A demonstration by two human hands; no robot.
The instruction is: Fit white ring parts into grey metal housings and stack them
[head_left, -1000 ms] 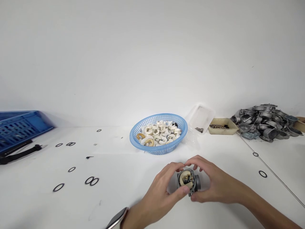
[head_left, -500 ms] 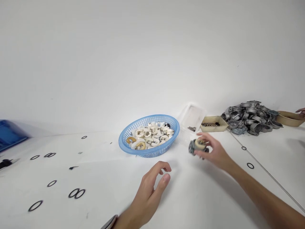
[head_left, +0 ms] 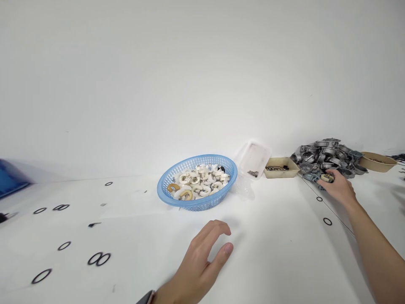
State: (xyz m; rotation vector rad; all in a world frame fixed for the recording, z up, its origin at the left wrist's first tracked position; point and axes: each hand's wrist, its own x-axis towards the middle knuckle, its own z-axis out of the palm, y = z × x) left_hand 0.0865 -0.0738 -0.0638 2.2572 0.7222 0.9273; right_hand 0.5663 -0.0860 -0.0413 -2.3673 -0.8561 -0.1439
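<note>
- No brand, label or writing is legible on any item in the head view.
- Right hand (head_left: 338,185): extended to the far right, fingers closed around a small grey metal part with a cream insert (head_left: 327,177). The part sits at the near edge of the pile of grey metal castings (head_left: 329,153), touching it. The pile is too dense for a count.
- Left hand (head_left: 202,261): holds nothing. It hovers just above the white table (head_left: 278,253), fingers loosely curled, thumb apart from them. A watch (head_left: 146,298) shows at the wrist, cut off by the lower frame edge.
- One blue mesh basket (head_left: 196,202), beyond the left hand, filled with white and tan ring-shaped pieces (head_left: 198,180); too many to count.
- One clear plastic tub (head_left: 253,158), tilted, just right of the basket.
- One beige tray (head_left: 281,168) between the tub and the pile.
- One brown bowl (head_left: 378,162) right of the pile.
- Black O-rings (head_left: 99,259) lie loose on the table: about eight on the left, two (head_left: 327,221) near the right forearm.
</note>
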